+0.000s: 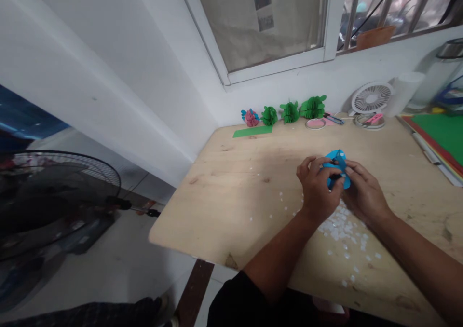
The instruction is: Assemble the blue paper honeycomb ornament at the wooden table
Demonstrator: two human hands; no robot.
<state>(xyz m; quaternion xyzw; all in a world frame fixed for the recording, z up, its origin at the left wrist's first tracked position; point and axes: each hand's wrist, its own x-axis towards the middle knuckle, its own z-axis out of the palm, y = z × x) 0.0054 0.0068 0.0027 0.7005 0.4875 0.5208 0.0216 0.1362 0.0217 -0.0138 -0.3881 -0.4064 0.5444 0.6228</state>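
A folded blue paper piece is held up over the right half of the table, between my two hands. From its left side my left hand grips it, thumb and fingers curved around its edge. On its right side my right hand pinches it with thumb and fingers. Part of the paper is hidden behind the fingers, so its full shape does not show. Below my hands, many small white paper bits lie scattered on the wooden table.
Along the wall stand a pink-and-blue paper figure and several green paper figures, with a green strip in front. A cutter, a small white fan and coloured paper sheets are at the right. A floor fan stands left.
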